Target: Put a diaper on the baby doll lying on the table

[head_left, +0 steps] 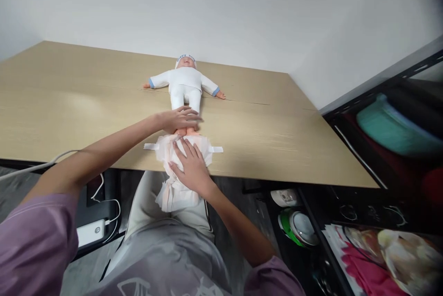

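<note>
A baby doll (186, 81) in a white outfit with blue cuffs and a white cap lies on its back on the table, arms spread. Its bare feet point towards me. My left hand (180, 120) lies across the doll's lower legs with its fingers stretched out. In front of the feet is an unfolded white diaper (169, 148), its side tabs spread out left and right. The near end of the diaper hangs over the table edge onto my lap. My right hand (192, 164) rests flat on the diaper, fingers spread.
The tan table (86, 102) meets a pale wall behind. At the left, a white cable crosses the edge, and a white power bank (90, 233) sits below. Dark shelves at the right hold a teal item (394, 127), a green-rimmed container (292, 227) and pink cloth (367, 266).
</note>
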Available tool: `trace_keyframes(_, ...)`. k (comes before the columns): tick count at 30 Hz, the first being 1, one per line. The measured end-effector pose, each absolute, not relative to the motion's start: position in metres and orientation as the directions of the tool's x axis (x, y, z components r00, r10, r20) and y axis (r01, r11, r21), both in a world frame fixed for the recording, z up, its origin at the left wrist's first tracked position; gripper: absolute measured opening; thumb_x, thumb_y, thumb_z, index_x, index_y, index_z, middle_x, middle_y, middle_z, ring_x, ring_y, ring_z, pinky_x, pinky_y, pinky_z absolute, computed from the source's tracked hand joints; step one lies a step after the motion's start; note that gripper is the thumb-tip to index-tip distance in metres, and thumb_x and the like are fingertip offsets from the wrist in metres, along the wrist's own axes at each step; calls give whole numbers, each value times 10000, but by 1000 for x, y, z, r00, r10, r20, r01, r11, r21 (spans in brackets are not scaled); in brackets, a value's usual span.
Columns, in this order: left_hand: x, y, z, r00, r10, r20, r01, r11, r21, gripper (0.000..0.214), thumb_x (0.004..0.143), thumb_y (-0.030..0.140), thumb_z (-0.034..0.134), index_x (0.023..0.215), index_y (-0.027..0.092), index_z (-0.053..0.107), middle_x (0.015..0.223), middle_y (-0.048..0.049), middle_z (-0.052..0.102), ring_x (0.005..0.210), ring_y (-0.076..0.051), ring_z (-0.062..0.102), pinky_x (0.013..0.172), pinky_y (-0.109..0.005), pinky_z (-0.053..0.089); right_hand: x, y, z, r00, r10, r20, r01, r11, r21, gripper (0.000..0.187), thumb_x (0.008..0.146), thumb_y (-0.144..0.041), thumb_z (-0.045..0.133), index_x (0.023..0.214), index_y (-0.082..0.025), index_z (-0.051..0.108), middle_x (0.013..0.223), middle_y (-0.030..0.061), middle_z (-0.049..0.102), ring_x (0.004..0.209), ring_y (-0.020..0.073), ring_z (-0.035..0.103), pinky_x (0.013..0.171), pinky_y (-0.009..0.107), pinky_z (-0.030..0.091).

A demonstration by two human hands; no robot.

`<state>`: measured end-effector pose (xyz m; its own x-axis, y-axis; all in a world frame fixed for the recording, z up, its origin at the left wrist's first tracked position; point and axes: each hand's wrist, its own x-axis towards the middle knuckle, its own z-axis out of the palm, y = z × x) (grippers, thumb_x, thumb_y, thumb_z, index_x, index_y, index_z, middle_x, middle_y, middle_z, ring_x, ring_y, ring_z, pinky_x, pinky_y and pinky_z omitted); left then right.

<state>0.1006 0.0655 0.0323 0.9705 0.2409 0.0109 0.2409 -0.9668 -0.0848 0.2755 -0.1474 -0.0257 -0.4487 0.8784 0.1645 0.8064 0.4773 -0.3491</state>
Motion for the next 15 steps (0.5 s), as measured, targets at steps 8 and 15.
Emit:
trace_keyframes(8, 120, 84, 66, 946, 219, 239, 166, -960, 224, 361, 922, 301, 706, 1265, 282, 817, 1374, -125, 827, 1358, -375, 696, 1220, -522, 468, 276, -124, -24, -464, 884, 54, 790, 440, -426, 821, 1191, -647, 500, 1865, -219, 310, 1951, 149, 173, 1841, 303, 130, 1493, 637, 120)
trace_keyframes(15, 122, 94, 130, 830, 373, 415, 140, -859, 492, 389, 977, 398, 791, 1331, 236, 794, 1260, -72, 841, 1138, -255, 773, 1012, -363, 552, 266, -51, -31, -455, 887, 75, 790, 441, -426, 767, 1207, -573, 490, 1873, -251, 285, 1954, 138, 190, 1839, 308, 145, 1485, 658, 118)
